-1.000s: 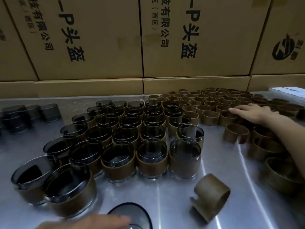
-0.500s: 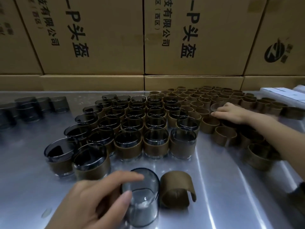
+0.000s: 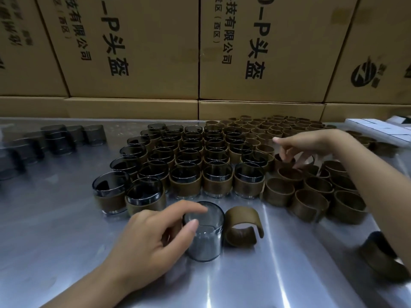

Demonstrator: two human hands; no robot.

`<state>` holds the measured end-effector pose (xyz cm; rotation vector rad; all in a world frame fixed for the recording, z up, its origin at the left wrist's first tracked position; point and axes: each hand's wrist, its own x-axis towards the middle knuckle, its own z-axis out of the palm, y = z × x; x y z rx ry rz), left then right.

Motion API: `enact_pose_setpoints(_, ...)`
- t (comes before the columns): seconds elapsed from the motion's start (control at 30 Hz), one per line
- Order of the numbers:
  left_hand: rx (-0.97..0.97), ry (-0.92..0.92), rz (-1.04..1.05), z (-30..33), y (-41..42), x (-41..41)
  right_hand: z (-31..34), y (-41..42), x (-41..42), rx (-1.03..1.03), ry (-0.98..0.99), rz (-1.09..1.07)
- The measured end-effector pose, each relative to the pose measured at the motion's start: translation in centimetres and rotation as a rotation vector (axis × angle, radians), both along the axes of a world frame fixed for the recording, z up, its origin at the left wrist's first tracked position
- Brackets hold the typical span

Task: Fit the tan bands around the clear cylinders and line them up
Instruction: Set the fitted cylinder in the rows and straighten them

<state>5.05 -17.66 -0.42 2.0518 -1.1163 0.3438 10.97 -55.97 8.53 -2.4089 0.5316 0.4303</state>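
Observation:
A bare clear cylinder (image 3: 204, 238) stands near the front of the metal table (image 3: 66, 218). My left hand (image 3: 149, 238) grips it, thumb on its front wall and fingers curled round its rim. A loose tan band (image 3: 243, 225) lies on its side just right of it, touching. Behind stand several rows of banded cylinders (image 3: 216, 181). To the right sits a crowd of empty tan bands (image 3: 309, 203). My right hand (image 3: 311, 145) hovers over them, its fingers curled down on one band (image 3: 285, 162).
Large cardboard boxes (image 3: 133, 52) wall off the back of the table. Several bare dark cylinders (image 3: 57, 138) lie at the far left. A white tray-like object (image 3: 378, 130) sits at the back right. Another band (image 3: 382, 256) lies at the right front edge.
My left hand came in from below with the bare cylinder and set it beside the loose band. My right hand lifted off the bands and now curls its fingers on one.

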Motion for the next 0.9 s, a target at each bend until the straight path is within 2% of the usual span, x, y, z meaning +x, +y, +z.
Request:
enact_pose_setpoints(0.1, -0.01, 0.017, -0.001, 0.1, 0.0, 0.0, 0.8, 0.6, 0.0, -0.096, -0.039, -0.02)
enact_pose_setpoints(0.23, -0.036, 0.033, -0.003, 0.2, 0.1, 0.0, 1.3, 2.4, -1.1, -0.188, -0.266, 0.015)
enact_pose_setpoints(0.33, -0.025, 0.031, 0.009, 0.2, 0.2, -0.1, 1.2, 5.3, -3.4, -0.191, -0.388, 0.124)
enact_pose_setpoints(0.57, -0.033, 0.006, 0.025, 0.1, 0.2, 0.1, -0.1, 13.3, -10.3, -0.105, -0.117, 0.5)
enact_pose_setpoints(0.63, -0.039, 0.007, 0.023, 0.0, 0.2, 0.2, -1.2, 14.2, -10.7, -0.107, -0.162, 0.522)
enact_pose_setpoints(0.8, -0.057, 0.004, 0.007, -0.1, 0.2, 0.4, -1.7, 14.6, -11.3, 0.033, -0.361, 0.442)
enact_pose_setpoints(0.9, -0.146, 0.032, 0.005, -0.1, 0.3, 0.6, -1.4, 14.3, -12.0, 0.194, -0.51, 0.375)
